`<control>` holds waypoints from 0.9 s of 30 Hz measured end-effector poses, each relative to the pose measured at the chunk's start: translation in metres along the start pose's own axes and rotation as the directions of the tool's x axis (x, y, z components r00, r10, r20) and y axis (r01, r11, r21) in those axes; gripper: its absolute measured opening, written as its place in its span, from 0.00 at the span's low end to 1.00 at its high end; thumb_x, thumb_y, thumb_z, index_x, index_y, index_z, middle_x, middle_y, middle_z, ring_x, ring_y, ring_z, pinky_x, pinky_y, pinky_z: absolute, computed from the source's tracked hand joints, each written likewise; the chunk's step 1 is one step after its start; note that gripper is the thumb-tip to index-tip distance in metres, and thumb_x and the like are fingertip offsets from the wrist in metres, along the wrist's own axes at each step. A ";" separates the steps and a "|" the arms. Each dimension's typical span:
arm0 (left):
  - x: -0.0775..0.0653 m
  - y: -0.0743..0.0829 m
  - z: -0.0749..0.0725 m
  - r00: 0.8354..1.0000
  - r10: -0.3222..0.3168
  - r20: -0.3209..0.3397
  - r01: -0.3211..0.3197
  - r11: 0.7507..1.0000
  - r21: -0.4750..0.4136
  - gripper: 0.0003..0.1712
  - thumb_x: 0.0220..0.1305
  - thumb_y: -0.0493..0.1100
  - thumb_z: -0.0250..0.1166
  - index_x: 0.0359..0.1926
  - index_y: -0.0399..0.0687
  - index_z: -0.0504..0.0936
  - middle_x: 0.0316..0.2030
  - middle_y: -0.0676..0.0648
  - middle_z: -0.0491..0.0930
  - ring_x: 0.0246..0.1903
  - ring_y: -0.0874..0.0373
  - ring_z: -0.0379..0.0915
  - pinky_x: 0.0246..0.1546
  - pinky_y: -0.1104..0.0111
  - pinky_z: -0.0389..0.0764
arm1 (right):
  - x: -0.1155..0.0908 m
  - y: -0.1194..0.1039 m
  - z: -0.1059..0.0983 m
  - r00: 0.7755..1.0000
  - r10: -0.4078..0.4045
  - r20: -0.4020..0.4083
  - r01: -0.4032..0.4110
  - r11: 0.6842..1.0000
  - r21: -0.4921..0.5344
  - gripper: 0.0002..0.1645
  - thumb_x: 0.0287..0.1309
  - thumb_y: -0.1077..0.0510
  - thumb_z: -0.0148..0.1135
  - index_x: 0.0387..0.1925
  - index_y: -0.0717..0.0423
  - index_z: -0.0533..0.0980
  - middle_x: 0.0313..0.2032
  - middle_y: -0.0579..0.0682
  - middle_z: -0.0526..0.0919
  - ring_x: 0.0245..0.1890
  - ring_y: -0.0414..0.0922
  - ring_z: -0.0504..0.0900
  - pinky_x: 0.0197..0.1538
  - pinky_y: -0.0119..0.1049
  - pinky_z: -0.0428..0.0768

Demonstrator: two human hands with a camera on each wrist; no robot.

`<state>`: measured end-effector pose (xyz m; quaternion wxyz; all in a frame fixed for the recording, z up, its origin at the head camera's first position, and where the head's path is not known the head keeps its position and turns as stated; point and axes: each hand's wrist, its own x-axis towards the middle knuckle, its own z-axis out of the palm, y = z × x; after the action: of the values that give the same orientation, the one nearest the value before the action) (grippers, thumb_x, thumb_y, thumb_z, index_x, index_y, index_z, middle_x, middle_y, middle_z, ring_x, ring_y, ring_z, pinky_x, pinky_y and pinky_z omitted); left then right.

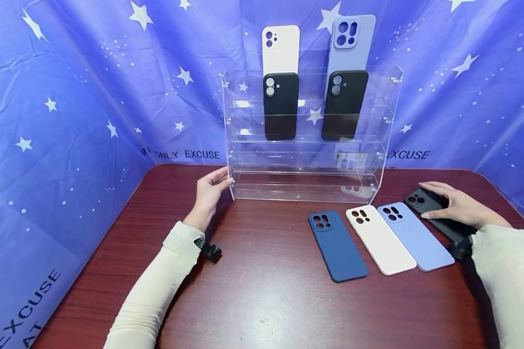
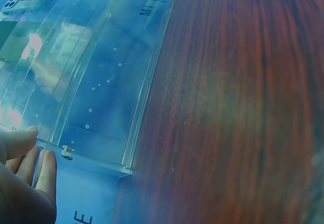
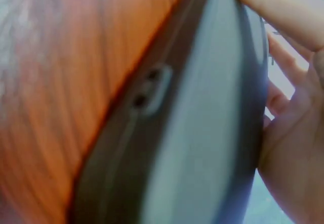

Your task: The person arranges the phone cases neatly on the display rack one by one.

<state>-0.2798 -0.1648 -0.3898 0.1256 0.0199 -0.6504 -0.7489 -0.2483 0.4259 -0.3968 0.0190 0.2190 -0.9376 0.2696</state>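
My left hand [image 1: 210, 191] is at the lower left side of a clear acrylic display stand [image 1: 284, 191], pinching its side edge between thumb and fingers. In the left wrist view the thumb [image 2: 19, 142] and fingertips meet the panel near a small metal screw [image 2: 66, 152]. At the far right, my right hand [image 1: 460, 208] grips a black phone case [image 1: 445, 226], thumb on one long edge and fingers over the other. Close up in the right wrist view, the black case's side shows a small oblong cutout [image 3: 152, 90], with wood grain right beside it.
Left of the black case lie a light blue case [image 1: 419, 242], a white case [image 1: 384, 245] and a dark blue case [image 1: 340, 249]. Higher on the stand are two black cases, with a white case [image 1: 284, 53] and a light blue case [image 1: 358, 51] behind. Star-printed curtains [image 1: 70, 126] surround the table.
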 end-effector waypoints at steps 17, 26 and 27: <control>0.001 -0.003 0.000 1.000 0.003 -0.004 -0.003 1.000 0.023 0.23 0.52 0.22 0.64 0.52 0.30 0.78 0.49 0.32 0.77 0.37 0.65 0.80 0.42 0.77 0.80 | 0.010 -0.026 -0.023 0.947 0.311 -0.083 -0.303 0.948 0.099 0.17 0.59 0.55 0.63 0.49 0.56 0.79 0.32 0.43 0.85 0.28 0.24 0.72 0.24 0.27 0.73; 0.001 -0.004 0.000 1.000 0.010 -0.007 -0.009 1.000 0.027 0.23 0.52 0.22 0.64 0.52 0.30 0.78 0.49 0.32 0.77 0.36 0.65 0.80 0.41 0.77 0.80 | 0.013 -0.048 -0.047 0.927 0.374 0.016 -0.370 0.907 0.203 0.13 0.60 0.51 0.63 0.37 0.23 0.74 0.28 0.25 0.80 0.27 0.32 0.79 0.28 0.30 0.79; 0.001 -0.004 -0.001 1.000 0.009 -0.007 -0.009 1.000 0.026 0.23 0.52 0.22 0.64 0.52 0.30 0.78 0.50 0.32 0.77 0.36 0.66 0.80 0.41 0.77 0.80 | 0.014 -0.051 -0.051 0.926 0.377 0.012 -0.372 0.907 0.199 0.16 0.60 0.51 0.63 0.34 0.18 0.72 0.28 0.24 0.79 0.27 0.31 0.79 0.28 0.29 0.79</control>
<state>-0.2814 -0.1652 -0.3932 0.1310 0.0213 -0.6597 -0.7397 -0.2434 0.4079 -0.3262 -0.0424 0.0325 -0.9303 0.3630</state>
